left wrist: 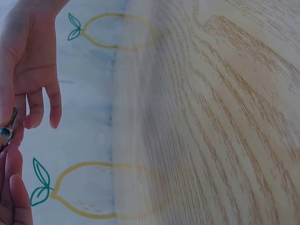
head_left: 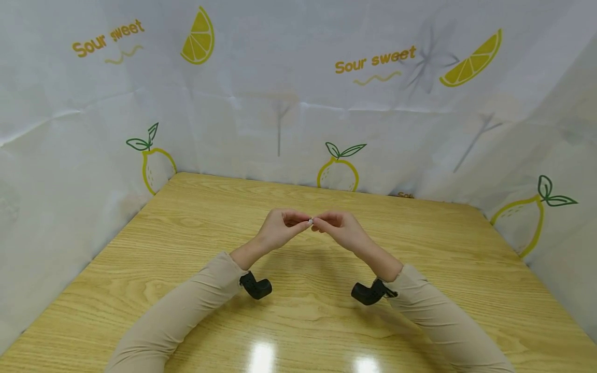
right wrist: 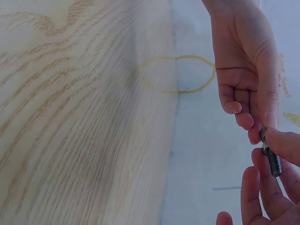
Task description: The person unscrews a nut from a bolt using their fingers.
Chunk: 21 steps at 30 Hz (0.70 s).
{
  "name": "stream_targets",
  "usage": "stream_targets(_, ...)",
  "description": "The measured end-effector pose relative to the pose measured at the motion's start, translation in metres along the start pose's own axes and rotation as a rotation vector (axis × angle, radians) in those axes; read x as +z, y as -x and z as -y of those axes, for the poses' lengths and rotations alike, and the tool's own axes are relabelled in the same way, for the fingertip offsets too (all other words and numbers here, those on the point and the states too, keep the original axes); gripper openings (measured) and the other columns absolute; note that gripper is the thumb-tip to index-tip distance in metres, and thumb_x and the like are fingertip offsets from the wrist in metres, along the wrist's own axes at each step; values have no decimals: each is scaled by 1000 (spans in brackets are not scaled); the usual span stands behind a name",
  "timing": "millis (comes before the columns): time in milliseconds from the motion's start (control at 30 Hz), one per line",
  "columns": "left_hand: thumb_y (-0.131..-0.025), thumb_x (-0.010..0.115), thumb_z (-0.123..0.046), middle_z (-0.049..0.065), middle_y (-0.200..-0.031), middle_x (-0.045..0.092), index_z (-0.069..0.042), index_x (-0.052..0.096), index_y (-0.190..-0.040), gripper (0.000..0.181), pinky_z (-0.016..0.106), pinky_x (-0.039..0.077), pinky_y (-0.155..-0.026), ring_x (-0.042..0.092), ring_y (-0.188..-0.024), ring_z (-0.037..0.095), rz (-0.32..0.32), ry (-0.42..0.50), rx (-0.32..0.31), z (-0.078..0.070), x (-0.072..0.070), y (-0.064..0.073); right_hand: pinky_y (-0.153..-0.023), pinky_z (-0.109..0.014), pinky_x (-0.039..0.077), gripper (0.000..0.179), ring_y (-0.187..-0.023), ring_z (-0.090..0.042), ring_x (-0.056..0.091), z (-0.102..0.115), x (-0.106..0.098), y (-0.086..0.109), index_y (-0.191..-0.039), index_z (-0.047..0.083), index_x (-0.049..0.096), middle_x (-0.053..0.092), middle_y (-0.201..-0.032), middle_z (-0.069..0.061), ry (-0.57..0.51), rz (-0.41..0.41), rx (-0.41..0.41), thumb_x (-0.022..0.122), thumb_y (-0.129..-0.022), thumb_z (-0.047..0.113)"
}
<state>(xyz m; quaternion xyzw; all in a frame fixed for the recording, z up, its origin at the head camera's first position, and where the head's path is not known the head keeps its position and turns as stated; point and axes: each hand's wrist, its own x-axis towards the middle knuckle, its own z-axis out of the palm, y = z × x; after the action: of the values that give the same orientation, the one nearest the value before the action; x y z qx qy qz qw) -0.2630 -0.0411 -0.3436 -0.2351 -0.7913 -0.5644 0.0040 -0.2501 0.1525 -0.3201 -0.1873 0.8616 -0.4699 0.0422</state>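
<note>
My left hand [head_left: 277,228] and right hand [head_left: 342,228] meet fingertip to fingertip above the table, in the middle of the head view. Between them is a small metal bolt [right wrist: 274,164] with a dark threaded shank. Thumb and fingers of each hand pinch it from opposite sides. In the left wrist view a shiny metal piece, perhaps a nut [left wrist: 5,132], shows by the threads, partly covered by fingertips. The right hand fills the upper left there. From the top of the right wrist view the left hand [right wrist: 246,70] reaches down to the bolt.
A wood-grain table [head_left: 298,321] spreads below both arms. Behind and beside it hangs a pale sheet [head_left: 261,129] printed with lemons and lettering. Black camera mounts [head_left: 255,286] sit at both sleeve cuffs.
</note>
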Motion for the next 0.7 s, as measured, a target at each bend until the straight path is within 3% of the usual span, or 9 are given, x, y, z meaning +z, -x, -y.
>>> stream_targets(133,-89,64,-17,16,-102,71,-3,70,-108,24,24,54,-72,67,-91,31,-2,0,0,1,0,0,-95,-44,47,34,-109,-30,60,-1,0,0,-119,4,59,63,-116,-16,1,-12,-23,63,-90,22)
stream_targets(367,-90,64,-18,15,-102,71,-3,69,-108,24,25,54,-73,65,-94,36,2,12,8,-1,-1,2,-93,-45,49,34,-108,-36,60,0,-1,-1,-117,2,61,66,-113,-18,1,16,-21,53,-96,28)
stream_targets(567,-89,64,-18,16,-102,70,-4,70,-108,24,24,54,-73,67,-91,31,-2,10,2,-1,-1,2,-94,-43,48,32,-108,-31,60,0,-2,0,-118,4,59,63,-117,-16,9,14,-20,63,-90,19)
stream_targets(700,-89,64,-17,17,-102,70,-3,69,-108,24,25,54,-73,66,-92,33,1,10,12,-1,-1,2,-97,-46,46,36,-112,-32,58,1,-1,0,-123,4,56,61,-121,-17,-11,41,-28,61,-92,22)
